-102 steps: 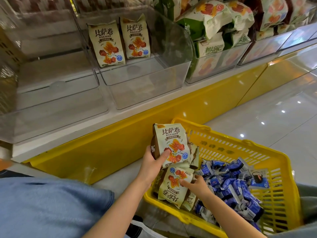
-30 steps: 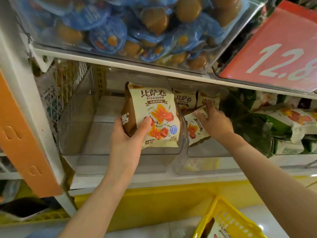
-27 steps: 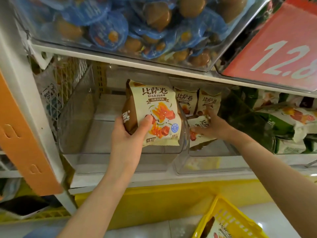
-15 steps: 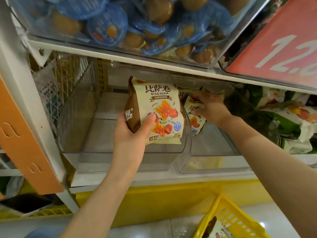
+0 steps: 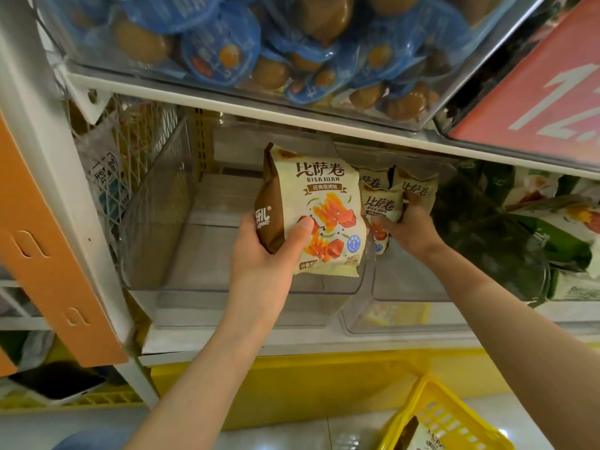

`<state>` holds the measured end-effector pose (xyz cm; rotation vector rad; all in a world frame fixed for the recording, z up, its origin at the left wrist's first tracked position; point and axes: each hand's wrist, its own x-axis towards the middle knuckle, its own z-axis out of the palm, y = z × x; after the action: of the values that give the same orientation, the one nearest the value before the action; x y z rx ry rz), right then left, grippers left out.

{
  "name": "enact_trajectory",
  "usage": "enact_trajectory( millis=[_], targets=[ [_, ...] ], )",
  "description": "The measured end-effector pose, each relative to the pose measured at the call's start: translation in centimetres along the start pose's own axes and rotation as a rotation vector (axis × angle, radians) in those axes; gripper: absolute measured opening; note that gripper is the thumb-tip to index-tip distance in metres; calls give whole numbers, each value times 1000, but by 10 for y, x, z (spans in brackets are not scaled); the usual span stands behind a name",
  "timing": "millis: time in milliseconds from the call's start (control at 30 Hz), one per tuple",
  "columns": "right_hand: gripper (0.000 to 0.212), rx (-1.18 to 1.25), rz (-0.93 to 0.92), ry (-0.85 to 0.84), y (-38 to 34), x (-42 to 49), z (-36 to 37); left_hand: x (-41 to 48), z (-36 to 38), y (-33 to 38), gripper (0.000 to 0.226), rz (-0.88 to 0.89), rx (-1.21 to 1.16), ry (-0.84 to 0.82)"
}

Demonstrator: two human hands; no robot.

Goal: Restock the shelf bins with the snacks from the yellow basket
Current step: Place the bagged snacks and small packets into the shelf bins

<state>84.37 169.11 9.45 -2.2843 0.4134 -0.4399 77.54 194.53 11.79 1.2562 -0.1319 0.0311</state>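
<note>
Left hand (image 5: 259, 254) clamped round pack (image 5: 324, 206), upright at mouth of empty bin (image 5: 162, 206). Right hand (image 5: 412, 228) right of bin, fingers seemingly pinching second pack (image 5: 381, 206). Basket (image 5: 431, 414) below bin, rightward.

A cream-and-brown snack bag (image 5: 324, 196) is held upright before a clear shelf bin (image 5: 162, 222). Seemingly 3 matching bags (image 5: 381, 206) stand in the neighbouring bin (image 5: 406, 297). The yellow basket (image 5: 435, 414) holds 1 more.

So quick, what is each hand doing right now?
Left hand: closed, gripping a snack bag.
Right hand: closed, gripping a second snack bag inside the clear bin.
</note>
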Motion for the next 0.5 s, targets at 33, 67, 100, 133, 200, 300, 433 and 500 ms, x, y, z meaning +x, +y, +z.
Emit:
enact_trajectory(
  millis=[33,67,100,133,200,300,433,500],
  targets=[
    [61,0,10,-13,-1,-1,-1,0,0,0,27,4,17,-5],
    [60,0,18,-12,-3,-5,-2,1,0,-1,26,8,37,-9],
    [57,-1,20,11,-6,-10,-4,1,0,-1,27,16,60,-12],
    [52,9,5,47,-9,-17,-8,1,0,-1,30,26,79,-15],
    [41,56,-72,111,-16,-38,-18,0,-1,2,41,47,97,-33],
    [32,176,-151,115,-34,-75,-36,-4,-2,7,40,94,117,-115],
    [48,459,-181,-188,-51,-127,-69,-16,4,10,39,165,179,-306],
    [52,461,-173,-320,-53,-150,-82,-26,11,8,42,146,185,-436]
  ],
)
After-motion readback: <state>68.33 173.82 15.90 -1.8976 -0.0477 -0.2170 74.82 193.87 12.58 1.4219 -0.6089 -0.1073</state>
